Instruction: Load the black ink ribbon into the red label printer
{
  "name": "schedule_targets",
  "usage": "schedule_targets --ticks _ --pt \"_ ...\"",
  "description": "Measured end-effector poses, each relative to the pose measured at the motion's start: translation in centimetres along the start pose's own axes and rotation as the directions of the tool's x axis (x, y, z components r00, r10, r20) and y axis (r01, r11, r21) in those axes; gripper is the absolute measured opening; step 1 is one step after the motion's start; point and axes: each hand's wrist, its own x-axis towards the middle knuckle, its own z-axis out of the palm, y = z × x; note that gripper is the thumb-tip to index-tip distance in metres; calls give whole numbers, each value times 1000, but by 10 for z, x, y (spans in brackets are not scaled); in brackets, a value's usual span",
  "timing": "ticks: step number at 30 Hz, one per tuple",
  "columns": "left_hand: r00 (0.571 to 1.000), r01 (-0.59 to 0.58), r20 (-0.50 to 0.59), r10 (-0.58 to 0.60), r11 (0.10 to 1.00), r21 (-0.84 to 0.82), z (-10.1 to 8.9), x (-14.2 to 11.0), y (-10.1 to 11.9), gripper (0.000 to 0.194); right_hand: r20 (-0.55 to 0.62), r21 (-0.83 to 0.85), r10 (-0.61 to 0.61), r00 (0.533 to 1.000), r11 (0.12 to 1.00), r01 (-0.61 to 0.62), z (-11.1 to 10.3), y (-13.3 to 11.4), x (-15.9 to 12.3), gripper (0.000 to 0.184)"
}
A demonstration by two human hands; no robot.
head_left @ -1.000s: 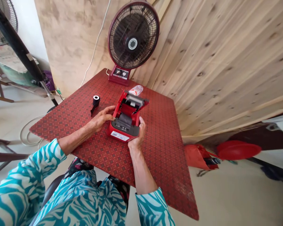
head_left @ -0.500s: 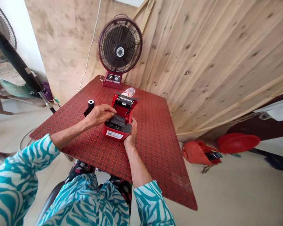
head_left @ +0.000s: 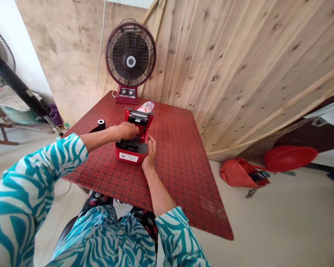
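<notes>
A red and black label printer stands on the table with its lid raised. My left hand reaches into the open printer, its fingers curled down inside; what they touch or hold there is hidden. Along the printer's right side, my right hand is wrapped, gripping it. A black roll with a white core stands to the left, partly behind my left forearm, with a black strip trailing from it. Just behind the raised lid lies a clear plastic bottle.
The table has a red patterned cover. A maroon fan stands at its back edge against the wooden wall. Another fan is at far left. On the floor to the right are an orange bag and a red basin.
My left hand has moved right and down into the printer, its fingers curling in. My right hand keeps its place on the printer's side. The whole view has shifted slightly.
</notes>
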Motion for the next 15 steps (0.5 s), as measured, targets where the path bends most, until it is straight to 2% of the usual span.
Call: schedule_targets --ticks 3,6,8,11,15 --pt "994 -40 108 30 995 96 -5 6 4 9 -3 19 9 1000 1000 -9 2 0 1 48" --pt "949 -149 312 42 933 329 -15 8 15 18 -16 29 11 1000 1000 -10 3 0 2 44" --pt "923 -190 384 3 873 450 -20 6 23 28 -20 34 12 1000 999 -12 4 0 3 42" --pt "933 -197 360 -16 814 546 -22 -1 31 34 -14 47 17 1000 999 -16 4 1 3 41" --pt "977 -187 195 88 794 578 -27 -21 37 43 4 47 -3 1000 999 3 4 2 4 41"
